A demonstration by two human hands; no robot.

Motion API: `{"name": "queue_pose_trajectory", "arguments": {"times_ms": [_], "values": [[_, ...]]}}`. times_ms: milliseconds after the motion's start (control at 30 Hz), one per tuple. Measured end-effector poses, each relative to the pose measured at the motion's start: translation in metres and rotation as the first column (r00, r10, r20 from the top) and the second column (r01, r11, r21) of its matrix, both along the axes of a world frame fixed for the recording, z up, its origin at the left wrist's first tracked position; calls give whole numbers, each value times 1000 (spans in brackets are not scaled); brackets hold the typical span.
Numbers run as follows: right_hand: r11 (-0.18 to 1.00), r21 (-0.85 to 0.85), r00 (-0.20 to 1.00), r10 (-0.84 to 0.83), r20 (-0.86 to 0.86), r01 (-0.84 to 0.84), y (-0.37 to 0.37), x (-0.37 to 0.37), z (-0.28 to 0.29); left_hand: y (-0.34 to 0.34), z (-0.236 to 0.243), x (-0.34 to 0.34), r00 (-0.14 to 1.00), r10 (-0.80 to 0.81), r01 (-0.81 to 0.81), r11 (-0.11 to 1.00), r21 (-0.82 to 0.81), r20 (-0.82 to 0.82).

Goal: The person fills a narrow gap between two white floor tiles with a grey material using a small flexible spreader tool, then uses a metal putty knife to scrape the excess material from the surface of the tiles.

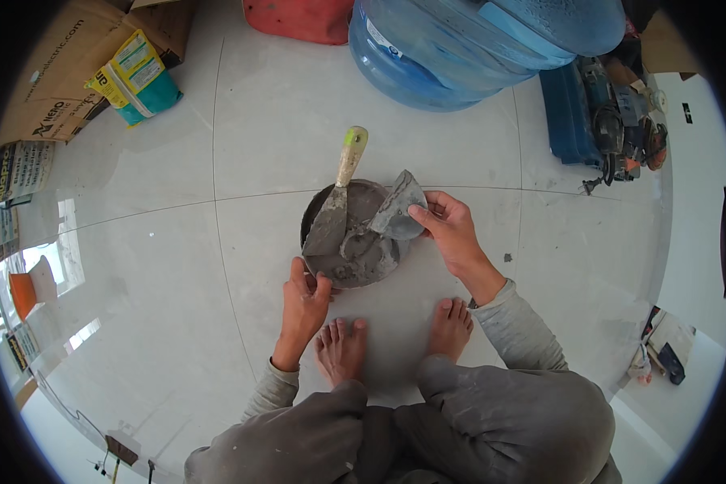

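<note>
- So in the head view, a round bowl (313, 211) sat on the tile floor (161, 266), just ahead of the bare feet (343, 351), with thick grey paste (361, 195) inside.
- Left hand (304, 302) was half curled against the bowl's near-left edge, touching it. Couldn't tell if it was actually gripping or just steadying.
- Right hand (452, 230) had a curved grey piece (399, 211) pinched, thumb on the near face. The piece poked over the bowl's right edge; couldn't tell if its lower edge touched the paste.
- A putty knife (340, 187) leaned in the left side, blade down in the bowl, handle sticking out past the far edge.
- Decent elbow room, honestly: tile stretched both ways from the bowl. The blue water bottle (427, 73) stood beyond it, the cardboard box (48, 73) and yellow-green packet (141, 85) well off left, the blue case (569, 117) far right.
</note>
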State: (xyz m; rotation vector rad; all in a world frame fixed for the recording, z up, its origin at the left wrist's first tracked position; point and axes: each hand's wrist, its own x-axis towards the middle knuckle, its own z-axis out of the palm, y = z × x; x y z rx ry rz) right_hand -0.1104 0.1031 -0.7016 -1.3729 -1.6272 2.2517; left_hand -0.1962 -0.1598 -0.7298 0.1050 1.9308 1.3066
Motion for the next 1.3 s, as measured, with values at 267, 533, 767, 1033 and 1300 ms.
{"name": "queue_pose_trajectory", "arguments": {"times_ms": [267,533,767,1033,1300], "values": [[945,324,999,34,1,-33,39,8,-12,6,-7,13,986,161,-160,986,-41,34],[992,94,977,-61,-205,81,54,37,46,5,-6,21,979,178,-177,984,-17,98],[359,907,889,456,35,-219,3,40,38,9,-4,29,934,218,-252,964,88,282],[-280,951,556,774,304,-129,17,54,-4,14,2,33,805,385,-477,873,105,452],[-22,931,705,646,292,-365,41,50,43,12,7,30,921,300,-338,932,128,249]]}}
